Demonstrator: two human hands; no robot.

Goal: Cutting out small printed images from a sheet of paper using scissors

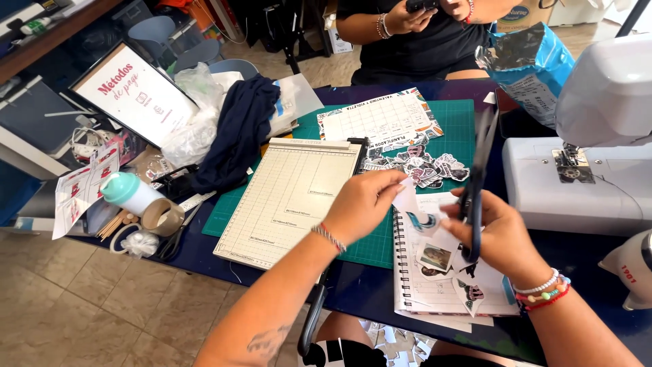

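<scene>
Scissors (477,178) with dark blades stand nearly upright in the right hand (499,234), long axis running bottom to top, tips pointing away from the person toward the far side of the table; the fingers are clamped through the handles low down. Just left of the blades, the left hand (360,204) pinches a small white paper cutout (409,198) between thumb and fingertips. Both hands hover over 1 spiral notebook (421,289), where about 4 cut stickers lie loose on the open page. Beyond it, 1 green cutting mat (454,129) bears 1 pile of stickers (420,168), 1 printed planner sheet (380,120) and 1 cream paper trimmer (288,197). At the right sits 1 white sewing machine (584,163), with 1 opened blue foil bag (530,68) behind it; its contents cannot be seen. Another person's hands (407,17) hold a dark object at the top edge.
</scene>
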